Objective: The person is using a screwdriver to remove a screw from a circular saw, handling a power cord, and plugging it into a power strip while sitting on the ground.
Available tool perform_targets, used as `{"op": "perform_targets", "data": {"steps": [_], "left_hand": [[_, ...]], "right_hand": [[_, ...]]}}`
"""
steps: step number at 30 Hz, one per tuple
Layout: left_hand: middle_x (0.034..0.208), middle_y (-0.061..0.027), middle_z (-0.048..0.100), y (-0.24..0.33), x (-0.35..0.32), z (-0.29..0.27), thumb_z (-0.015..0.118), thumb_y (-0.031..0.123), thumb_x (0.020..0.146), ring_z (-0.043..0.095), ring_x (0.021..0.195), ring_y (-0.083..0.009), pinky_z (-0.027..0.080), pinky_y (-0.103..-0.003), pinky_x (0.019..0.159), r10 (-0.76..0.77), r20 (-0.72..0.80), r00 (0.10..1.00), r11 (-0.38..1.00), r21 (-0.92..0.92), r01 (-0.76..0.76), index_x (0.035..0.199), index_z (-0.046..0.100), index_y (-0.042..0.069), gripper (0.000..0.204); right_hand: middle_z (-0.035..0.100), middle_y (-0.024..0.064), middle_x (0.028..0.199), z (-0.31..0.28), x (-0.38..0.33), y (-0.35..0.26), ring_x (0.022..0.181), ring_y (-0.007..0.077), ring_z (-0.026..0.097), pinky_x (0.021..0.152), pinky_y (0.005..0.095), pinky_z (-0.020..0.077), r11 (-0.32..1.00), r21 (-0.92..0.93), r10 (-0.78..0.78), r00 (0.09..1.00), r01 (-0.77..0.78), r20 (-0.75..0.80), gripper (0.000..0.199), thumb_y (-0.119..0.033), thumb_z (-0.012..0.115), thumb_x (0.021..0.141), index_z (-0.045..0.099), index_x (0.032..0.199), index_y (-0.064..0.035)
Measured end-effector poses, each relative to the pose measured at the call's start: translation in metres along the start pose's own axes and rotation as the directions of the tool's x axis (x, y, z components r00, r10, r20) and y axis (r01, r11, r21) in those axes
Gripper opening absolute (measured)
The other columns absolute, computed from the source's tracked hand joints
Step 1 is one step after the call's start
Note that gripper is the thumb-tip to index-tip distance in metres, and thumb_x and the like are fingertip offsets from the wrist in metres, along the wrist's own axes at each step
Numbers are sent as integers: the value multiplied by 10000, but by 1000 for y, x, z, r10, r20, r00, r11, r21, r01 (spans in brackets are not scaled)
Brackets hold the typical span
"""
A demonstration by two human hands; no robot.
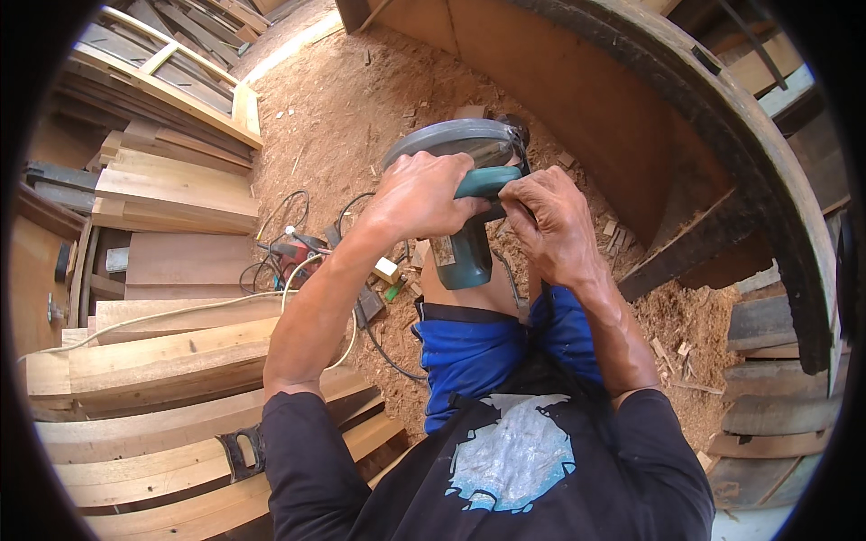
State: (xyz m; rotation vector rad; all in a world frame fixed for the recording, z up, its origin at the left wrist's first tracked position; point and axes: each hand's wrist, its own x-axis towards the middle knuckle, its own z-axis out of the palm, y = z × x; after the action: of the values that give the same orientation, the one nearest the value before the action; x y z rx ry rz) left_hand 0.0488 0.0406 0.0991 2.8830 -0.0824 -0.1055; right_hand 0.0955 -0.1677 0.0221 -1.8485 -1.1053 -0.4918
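A teal circular saw point(469, 257) with a round grey guard is held up in front of my body, above my legs. My left hand point(424, 194) is closed over the guard side, its thumb reaching to the teal handle. At the handle's right end, my right hand point(555, 225) has its fingers curled tight against the saw. What lies inside those curled fingers is mostly hidden. The saw's lower edge and the blade cannot be made out behind my hands.
Stacked light planks point(180, 356) fill the left side, with a black-handled handsaw point(242, 453) lying on them. Cords and a red power tool point(296, 252) lie beside the planks. A large curved wooden piece point(577, 99) arches along the right. Sawdust and wood scraps cover the ground point(329, 117).
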Motion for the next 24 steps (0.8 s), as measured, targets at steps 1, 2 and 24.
{"op": "perform_targets", "data": {"steps": [1, 2, 24], "left_hand": [[1011, -241, 743, -2, 0, 2, 806, 398, 900, 670, 1072, -484, 481, -566, 975, 0, 0, 1000, 1000, 0, 0, 1017, 698, 56, 377], [997, -241, 743, -5, 0, 6, 807, 400, 898, 674, 1061, -483, 484, -569, 967, 19, -36, 999, 1000, -3, -20, 1010, 700, 54, 380], [969, -238, 752, -3, 0, 5, 809, 412, 899, 693, 1048, -467, 491, -558, 976, 24, -42, 999, 1000, -11, -24, 1033, 715, 37, 409]], "right_hand": [[670, 138, 913, 0, 0, 0, 894, 370, 615, 809, 474, 507, 1000, -17, -11, 1000, 11, -3, 132, -29, 754, 882, 707, 1003, -55], [670, 138, 913, 0, 0, 0, 894, 370, 615, 809, 474, 507, 1000, -18, -11, 1000, 11, -3, 132, -29, 754, 882, 707, 1003, -55], [609, 131, 810, 1, 1, -5, 818, 345, 566, 788, 477, 464, 997, -1, 72, 997, -72, -10, 170, -10, 765, 854, 621, 930, -57]]}}
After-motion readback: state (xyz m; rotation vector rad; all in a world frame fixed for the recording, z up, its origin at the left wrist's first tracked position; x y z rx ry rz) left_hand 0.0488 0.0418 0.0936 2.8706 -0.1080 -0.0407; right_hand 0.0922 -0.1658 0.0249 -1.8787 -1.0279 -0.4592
